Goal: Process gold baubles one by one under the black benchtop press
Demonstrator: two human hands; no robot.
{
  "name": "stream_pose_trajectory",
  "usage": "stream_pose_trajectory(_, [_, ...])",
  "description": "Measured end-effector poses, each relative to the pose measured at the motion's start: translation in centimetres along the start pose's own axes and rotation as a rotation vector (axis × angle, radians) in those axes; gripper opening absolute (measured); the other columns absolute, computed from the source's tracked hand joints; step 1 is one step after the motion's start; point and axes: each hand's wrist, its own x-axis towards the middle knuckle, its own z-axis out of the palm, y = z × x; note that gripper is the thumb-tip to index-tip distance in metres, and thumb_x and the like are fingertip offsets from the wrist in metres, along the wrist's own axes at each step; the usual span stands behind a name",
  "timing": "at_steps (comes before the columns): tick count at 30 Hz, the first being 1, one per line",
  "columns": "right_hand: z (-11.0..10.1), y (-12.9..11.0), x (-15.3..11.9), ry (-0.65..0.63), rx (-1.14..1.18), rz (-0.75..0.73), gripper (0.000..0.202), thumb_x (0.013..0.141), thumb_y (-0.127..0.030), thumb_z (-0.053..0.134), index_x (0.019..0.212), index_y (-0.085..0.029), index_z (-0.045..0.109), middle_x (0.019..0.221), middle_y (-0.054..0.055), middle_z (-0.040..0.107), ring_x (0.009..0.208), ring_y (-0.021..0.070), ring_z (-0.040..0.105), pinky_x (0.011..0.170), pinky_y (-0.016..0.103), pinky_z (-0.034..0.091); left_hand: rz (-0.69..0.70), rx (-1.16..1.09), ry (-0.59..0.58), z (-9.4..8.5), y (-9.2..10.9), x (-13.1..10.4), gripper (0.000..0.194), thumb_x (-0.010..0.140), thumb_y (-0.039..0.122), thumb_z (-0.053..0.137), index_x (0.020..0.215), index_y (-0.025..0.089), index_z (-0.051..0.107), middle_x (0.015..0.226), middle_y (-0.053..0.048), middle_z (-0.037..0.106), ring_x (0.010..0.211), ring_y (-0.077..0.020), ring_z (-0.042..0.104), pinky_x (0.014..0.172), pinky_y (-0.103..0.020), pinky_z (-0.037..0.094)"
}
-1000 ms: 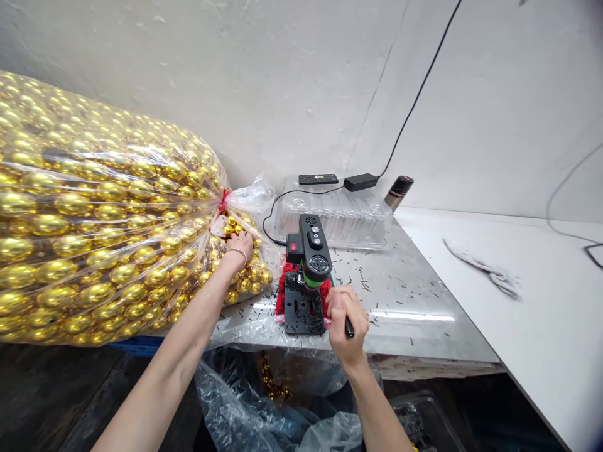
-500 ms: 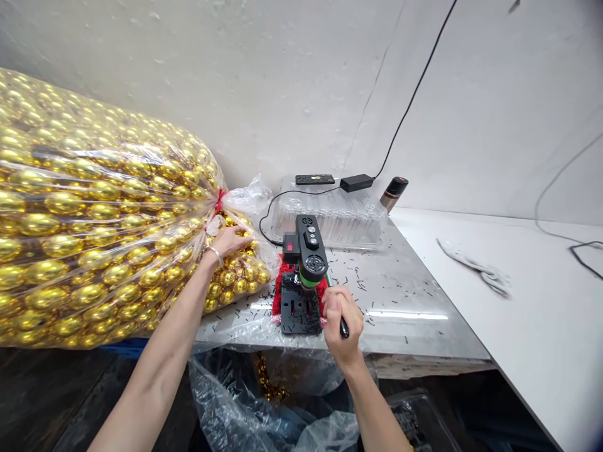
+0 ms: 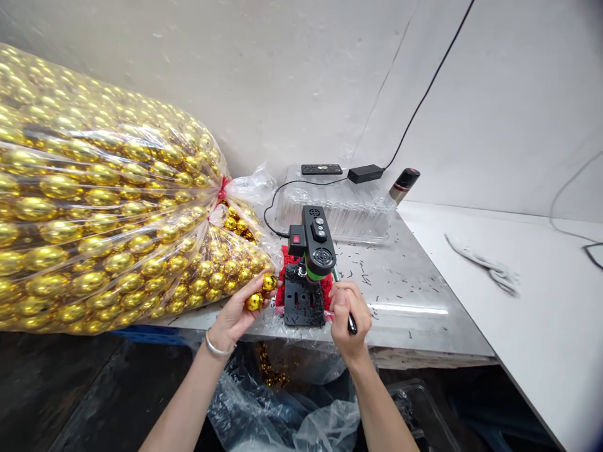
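Note:
My left hand (image 3: 240, 307) holds two shiny gold balls (image 3: 255, 302) in its fingers, palm turned up, just left of the small black machine (image 3: 318, 242). Closed in a fist, my right hand (image 3: 349, 317) grips a thin tool with a black handle end (image 3: 352, 324); its rest is mostly hidden by the fingers. Between the hands, the machine stands on a black slotted base plate (image 3: 304, 307) over a red mat (image 3: 326, 291). To the left lies a big clear bag of gold balls (image 3: 108, 213), tied with red string (image 3: 223, 188), with an opening beside the tie.
Behind the machine is a clear plastic tray (image 3: 339, 216) with a black power adapter (image 3: 365, 174) and a flat black bar (image 3: 321, 169) on it. A spray can (image 3: 405, 185) leans nearby. Gloves (image 3: 485, 263) lie right. Below hangs a clear plastic bag (image 3: 282, 414).
My left hand has come out of the bag's opening, moving right and down, and now has two gold balls. My right hand keeps its grip; the view has shifted slightly.

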Motion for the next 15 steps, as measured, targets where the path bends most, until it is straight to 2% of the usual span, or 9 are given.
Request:
stream_pose_trajectory(3, [-0.1, -0.1, 0.1, -0.01, -0.003, 0.0, 0.025, 0.086, -0.003, 0.038, 0.069, -0.02, 0.045, 0.068, 0.001, 0.05, 0.07, 0.0134, 0.052, 0.06, 0.028, 0.04, -0.086, -0.008, 0.002, -0.2, -2.5, 0.8, 0.022, 0.083, 0.017, 0.062, 0.103, 0.012, 0.067, 0.089, -0.01, 0.073, 0.064, -0.011, 0.066, 0.05, -0.015, 0.051])
stream_pose_trajectory(5, [-0.1, -0.2, 0.2, -0.017, -0.005, 0.001, 0.026, 0.086, -0.003, 0.038, 0.068, -0.02, 0.044, 0.066, 0.001, 0.049, 0.069, 0.0134, 0.052, 0.06, 0.028, 0.04, -0.09, 0.014, 0.013, -0.2, -3.7, 1.4, 0.018, 0.079, 0.021, 0.067, 0.095, 0.011, 0.067, 0.089, -0.01, 0.073, 0.066, -0.0114, 0.067, 0.052, -0.016, 0.05])
stream_pose_trajectory(11, [-0.1, -0.4, 0.4, -0.019, -0.005, 0.012, 0.027, 0.087, -0.003, 0.038, 0.066, -0.021, 0.04, 0.064, -0.001, 0.046, 0.069, 0.0132, 0.051, 0.062, 0.028, 0.04, 0.101, 0.296, 0.018, 0.7, -5.8, 2.8, 0.038, 0.063, 0.031, 0.081, 0.094, 0.014, 0.065, 0.088, -0.007, 0.072, 0.072, -0.0151, 0.068, 0.061, -0.021, 0.051])
stream_pose_trajectory(15, [-0.2, -0.4, 0.5, -0.026, -0.009, 0.013, 0.027, 0.087, -0.003, 0.038, 0.066, -0.02, 0.041, 0.065, -0.001, 0.046, 0.07, 0.0128, 0.051, 0.062, 0.027, 0.04, 0.181, 0.487, 0.011, 1.5, -6.5, 3.7, 0.044, 0.061, 0.039, 0.08, 0.094, 0.014, 0.063, 0.086, -0.006, 0.07, 0.072, -0.016, 0.067, 0.059, -0.023, 0.051])
